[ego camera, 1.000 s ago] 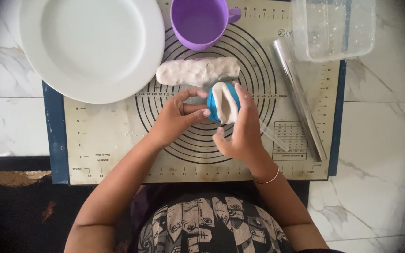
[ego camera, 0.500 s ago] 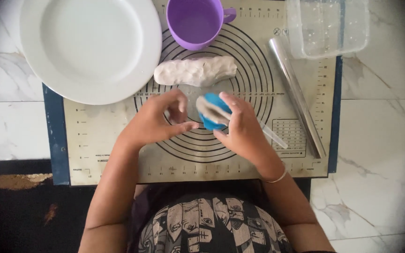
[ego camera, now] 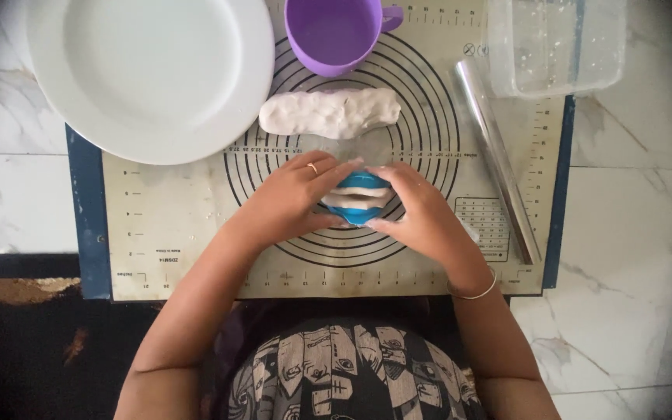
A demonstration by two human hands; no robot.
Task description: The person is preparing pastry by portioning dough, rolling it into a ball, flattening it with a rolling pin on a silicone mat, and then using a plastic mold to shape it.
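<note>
While seen from the head camera, looking straight down:
Left hand [ego camera: 289,204]: curled round the left side of a small blue plastic press with white dough inside [ego camera: 357,199]; gold ring on one finger.
Right hand [ego camera: 421,211]: clasping the right side of the same press, thin bangle at the wrist.
Press: between both hands, at the centre of the beige baking mat with black ring markings [ego camera: 180,225].
Dough log, white, lumpy [ego camera: 330,112]: on the mat just beyond the hands.
Purple plastic cup [ego camera: 334,31]: beyond the log.
White round plate [ego camera: 145,74]: far left, overlapping the mat's corner.
Steel rolling rod [ego camera: 495,159]: right, lying slantwise.
Clear plastic box [ego camera: 555,45]: far right corner.
Bench: white marble [ego camera: 639,233].
</note>
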